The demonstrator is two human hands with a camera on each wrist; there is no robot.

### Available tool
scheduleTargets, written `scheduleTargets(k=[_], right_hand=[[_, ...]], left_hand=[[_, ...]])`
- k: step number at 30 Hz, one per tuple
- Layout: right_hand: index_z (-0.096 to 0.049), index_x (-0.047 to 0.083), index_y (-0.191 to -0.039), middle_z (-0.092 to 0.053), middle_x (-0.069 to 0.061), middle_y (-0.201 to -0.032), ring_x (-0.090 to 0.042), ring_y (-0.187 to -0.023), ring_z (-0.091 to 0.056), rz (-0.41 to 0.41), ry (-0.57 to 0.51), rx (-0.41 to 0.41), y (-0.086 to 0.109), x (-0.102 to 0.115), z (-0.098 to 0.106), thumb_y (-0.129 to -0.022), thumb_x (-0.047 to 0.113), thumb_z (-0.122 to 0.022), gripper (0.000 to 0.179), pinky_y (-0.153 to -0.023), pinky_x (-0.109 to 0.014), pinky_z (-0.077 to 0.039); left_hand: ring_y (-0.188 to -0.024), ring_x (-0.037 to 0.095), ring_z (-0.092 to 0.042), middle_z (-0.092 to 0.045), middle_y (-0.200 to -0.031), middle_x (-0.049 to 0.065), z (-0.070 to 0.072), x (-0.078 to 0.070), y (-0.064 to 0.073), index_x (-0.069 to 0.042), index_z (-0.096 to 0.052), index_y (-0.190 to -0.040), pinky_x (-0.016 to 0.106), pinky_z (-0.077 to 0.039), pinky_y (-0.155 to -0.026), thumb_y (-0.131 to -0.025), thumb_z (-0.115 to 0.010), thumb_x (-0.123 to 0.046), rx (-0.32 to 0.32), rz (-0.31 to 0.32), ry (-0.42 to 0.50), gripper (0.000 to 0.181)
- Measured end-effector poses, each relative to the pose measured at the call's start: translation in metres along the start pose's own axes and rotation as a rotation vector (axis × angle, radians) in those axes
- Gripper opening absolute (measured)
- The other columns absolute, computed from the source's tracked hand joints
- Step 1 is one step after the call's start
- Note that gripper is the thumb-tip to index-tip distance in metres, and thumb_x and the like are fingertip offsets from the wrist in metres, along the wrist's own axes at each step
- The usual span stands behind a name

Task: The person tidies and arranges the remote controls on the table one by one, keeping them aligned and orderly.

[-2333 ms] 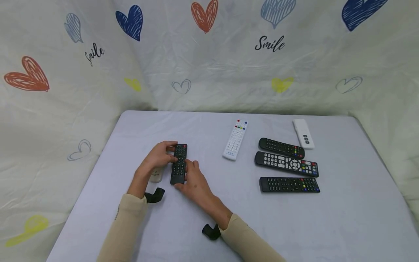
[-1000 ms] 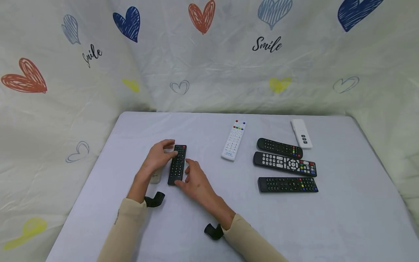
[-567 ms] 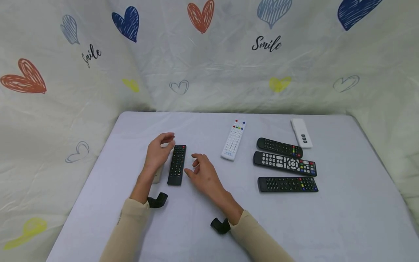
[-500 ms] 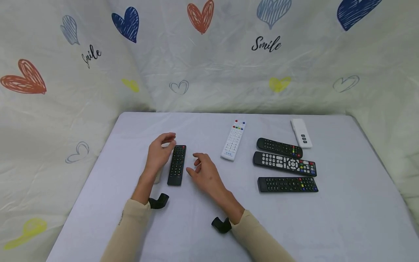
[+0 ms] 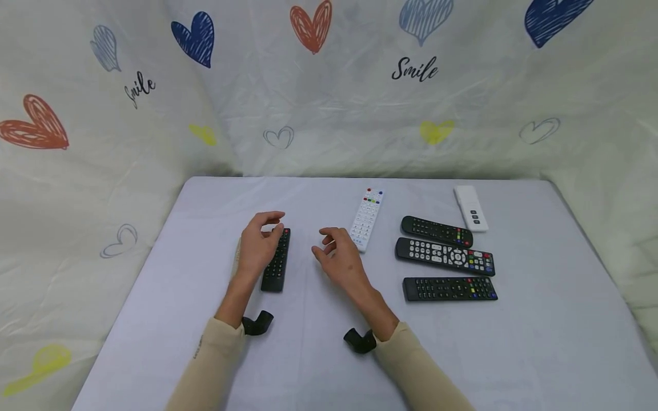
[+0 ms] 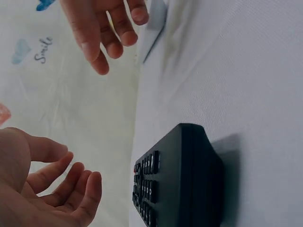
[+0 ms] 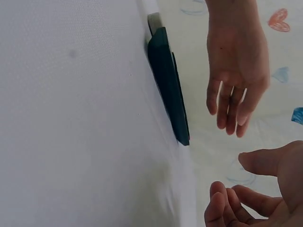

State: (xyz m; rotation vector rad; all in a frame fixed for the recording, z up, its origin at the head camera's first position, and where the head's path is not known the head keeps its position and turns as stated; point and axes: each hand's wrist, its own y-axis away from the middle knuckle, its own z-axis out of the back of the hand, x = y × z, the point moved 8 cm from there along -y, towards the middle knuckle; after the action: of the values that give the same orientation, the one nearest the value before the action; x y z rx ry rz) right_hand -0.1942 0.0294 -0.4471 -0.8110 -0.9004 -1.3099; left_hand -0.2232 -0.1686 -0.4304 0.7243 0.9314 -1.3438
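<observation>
A slim black remote control (image 5: 276, 268) lies lengthwise on the table's left half. My left hand (image 5: 257, 245) hovers over its left side with thumb and fingers loosely curved, hiding part of its upper end. Nothing is in that hand; the left wrist view shows a gap between its fingers and the remote's keys (image 6: 150, 163). A pale cream remote (image 5: 237, 257) peeks out left of the left hand, mostly covered. My right hand (image 5: 343, 261), relaxed and holding nothing, is raised to the right of the slim black remote, its knuckles overlapping the lower end of a white remote with coloured buttons (image 5: 367, 217).
On the right side lie three black remotes: an upper one (image 5: 437, 231), a middle one with white keys (image 5: 445, 256) and a lower one (image 5: 450, 289). Behind them is a white remote with few buttons (image 5: 470, 208). A heart-printed cloth (image 5: 349, 103) hangs around the table (image 5: 540, 342).
Both hands have let go of the slim black remote, which stays on the table. The right hand has moved right and away; the left has lifted and shifted slightly right over it.
</observation>
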Motion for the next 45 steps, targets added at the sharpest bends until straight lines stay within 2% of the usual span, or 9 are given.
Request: scheduleTargets(k=[5,11,16,22,31,39,45], right_hand=[[-0.063,0.001,-0.135,-0.065,-0.016,-0.115,-0.025,-0.099,-0.065,0.008,-0.023,-0.040,-0.001,-0.004,0.010,-0.096,0.013,-0.075,0.043,-0.083,-0.032,-0.054],[-0.060,0.004,-0.138,-0.066,-0.014,-0.113,-0.024,-0.100,-0.066,0.009,-0.037,-0.093,-0.003,-0.007,0.023,-0.096,0.013,-0.074,0.045,-0.084,-0.032,-0.056],[-0.059,0.004,-0.139,-0.065,-0.013,-0.114,-0.024,-0.102,-0.065,0.002,-0.059,-0.131,-0.006,-0.012,0.037,-0.097,0.013,-0.073,0.045,-0.085,-0.032,-0.054],[-0.059,0.004,-0.139,-0.063,-0.014,-0.118,-0.025,-0.105,-0.063,-0.014,-0.066,-0.157,-0.009,-0.020,0.052,-0.097,0.012,-0.072,0.045,-0.087,-0.032,-0.053],[-0.059,0.003,-0.138,-0.061,-0.015,-0.121,-0.027,-0.108,-0.063,-0.017,-0.041,-0.189,-0.013,-0.028,0.069,-0.098,0.012,-0.071,0.043,-0.086,-0.030,-0.052],[-0.060,0.004,-0.138,-0.060,-0.015,-0.122,-0.027,-0.110,-0.063,-0.043,-0.029,-0.208,-0.016,-0.034,0.078,-0.098,0.012,-0.071,0.041,-0.087,-0.031,-0.051],[-0.059,0.003,-0.139,-0.058,-0.015,-0.124,-0.027,-0.112,-0.062,-0.048,-0.009,-0.210,-0.019,-0.037,0.085,-0.099,0.012,-0.070,0.042,-0.089,-0.036,-0.052]], left_hand=[[-0.119,0.024,-0.063,-0.068,-0.131,0.008,-0.007,-0.004,0.006,-0.012,-0.070,-0.129,0.037,-0.054,-0.094,-0.102,-0.064,-0.014,0.013,-0.022,0.013,0.028],[-0.099,0.027,-0.066,-0.067,-0.128,0.015,-0.018,-0.007,0.012,-0.013,-0.071,-0.128,0.024,-0.052,-0.077,-0.103,-0.064,-0.014,0.039,-0.048,0.005,0.026],[-0.098,0.023,-0.066,-0.068,-0.129,0.014,-0.029,-0.008,0.017,-0.014,-0.071,-0.128,0.024,-0.052,-0.077,-0.103,-0.064,-0.015,0.068,-0.058,-0.004,0.026],[-0.090,0.028,-0.066,-0.068,-0.127,0.015,-0.037,-0.013,0.022,-0.013,-0.072,-0.125,0.025,-0.052,-0.073,-0.102,-0.064,-0.013,0.078,-0.066,0.015,0.024],[-0.117,0.020,-0.066,-0.071,-0.124,0.003,-0.054,-0.019,0.026,-0.014,-0.073,-0.123,0.036,-0.058,-0.089,-0.101,-0.066,-0.011,0.082,-0.092,-0.043,0.024],[-0.117,0.020,-0.066,-0.071,-0.124,0.004,-0.065,-0.025,0.030,-0.014,-0.073,-0.124,0.038,-0.059,-0.090,-0.100,-0.067,-0.011,0.110,-0.100,-0.010,0.024],[-0.116,0.019,-0.067,-0.071,-0.125,0.003,-0.073,-0.023,0.030,-0.013,-0.071,-0.126,0.036,-0.059,-0.090,-0.100,-0.067,-0.010,0.117,-0.075,-0.005,0.026]])
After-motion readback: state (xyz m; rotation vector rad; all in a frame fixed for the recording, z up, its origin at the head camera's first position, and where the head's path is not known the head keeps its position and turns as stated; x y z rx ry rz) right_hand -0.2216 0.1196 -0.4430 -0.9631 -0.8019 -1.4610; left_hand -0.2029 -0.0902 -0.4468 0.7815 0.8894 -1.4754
